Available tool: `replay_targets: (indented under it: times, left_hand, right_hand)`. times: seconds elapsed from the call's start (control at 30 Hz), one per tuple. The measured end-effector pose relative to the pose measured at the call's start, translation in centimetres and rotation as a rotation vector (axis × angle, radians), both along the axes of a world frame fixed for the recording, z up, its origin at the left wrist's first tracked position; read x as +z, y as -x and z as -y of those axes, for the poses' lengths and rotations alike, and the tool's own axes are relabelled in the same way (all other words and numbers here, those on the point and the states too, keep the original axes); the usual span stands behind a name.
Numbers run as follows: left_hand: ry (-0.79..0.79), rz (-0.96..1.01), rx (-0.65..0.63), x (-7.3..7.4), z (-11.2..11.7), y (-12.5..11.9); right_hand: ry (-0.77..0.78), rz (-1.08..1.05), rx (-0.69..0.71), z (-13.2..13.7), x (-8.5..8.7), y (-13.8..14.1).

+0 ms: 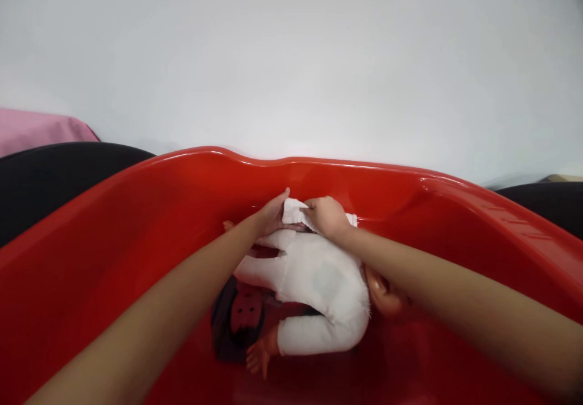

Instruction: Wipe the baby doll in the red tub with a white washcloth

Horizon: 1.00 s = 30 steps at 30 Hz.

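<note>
A doll [314, 265] with a white fabric body lies on its side in a red baby bathtub [191, 180]. Its legs point left, and part of its head shows under my right forearm. A grey patch marks the fabric. My right hand [327, 215] pinches a white cloth [295, 212] above the doll's far side. Facing it, my left hand [274, 214] has its thumb raised and its fingers stretched beneath the cloth's edge. Both hands cover the doll's far arm. The doll's near arm lies bent, its bare hand [259, 356] toward me.
A dark picture of a face [243, 314] shows on the tub floor below the doll's legs. Black rounded shapes [68, 168] flank the tub. Pink fabric [40, 132] lies at the far left, and a pale wall [291, 59] rises behind.
</note>
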<state>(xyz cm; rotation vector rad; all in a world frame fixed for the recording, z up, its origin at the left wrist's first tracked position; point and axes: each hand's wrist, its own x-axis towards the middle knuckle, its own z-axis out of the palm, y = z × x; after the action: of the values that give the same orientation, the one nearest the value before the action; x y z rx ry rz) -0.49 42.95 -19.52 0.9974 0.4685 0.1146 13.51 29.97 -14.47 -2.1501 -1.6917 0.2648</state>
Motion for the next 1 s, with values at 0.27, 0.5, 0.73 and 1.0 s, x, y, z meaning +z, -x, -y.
replay_targets:
  times: [0.27,0.5,0.73,1.0]
  left_hand:
    - [-0.489,-0.076,0.041,-0.7,1.0,-0.6]
    - [-0.972,-0.194,-0.056,-1.2,1.2,-1.2]
    - [-1.447,-0.339,-0.253,-0.6,1.2,-1.6]
    - [-1.853,-0.437,-0.447,1.3,2.6,-2.0]
  right_hand:
    - [-0.427,-0.433,-0.322,4.5,6.3,-4.1]
    - [-0.602,-0.598,-0.501,12.1,11.7,-6.2]
    - [-0.73,-1.281,-0.754,18.6,14.3,-6.0]
    - [-0.736,-1.428,-0.616,23.3,17.2,-4.9]
